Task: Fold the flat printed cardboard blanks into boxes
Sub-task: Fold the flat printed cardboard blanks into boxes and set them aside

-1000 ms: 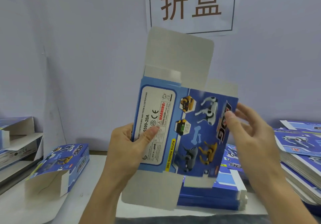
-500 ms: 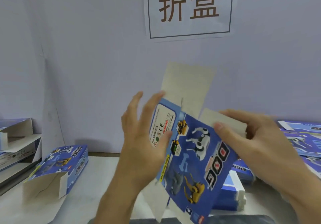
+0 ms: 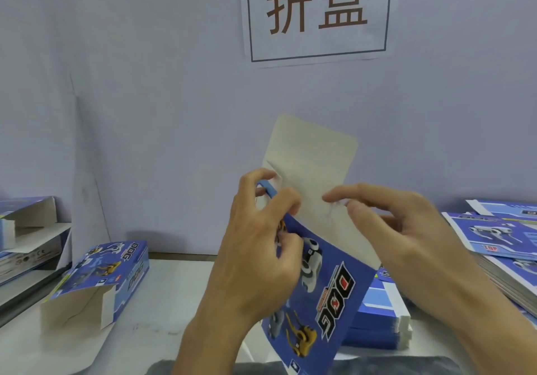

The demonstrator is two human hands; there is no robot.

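- White bench (image 3: 162, 296) runs wide; bare room lies near-left, between the folded box (image 3: 96, 281) at left and the hands.
- Flat blanks (image 3: 499, 246) pile at the right edge; a blue stack (image 3: 377, 325) sits just behind the work, crowding the right.
- Held blank (image 3: 328, 293) tilts mid-air at centre, its grey flap (image 3: 311, 159) up; it looks light and springy, liable to crease only along scores, so take it by the panel edges.
- Left hand (image 3: 261, 246) curls round its upper-left edge.
- Right hand (image 3: 406, 229) has loosely bent fingers at the flap; whether it pinches, I cannot tell.
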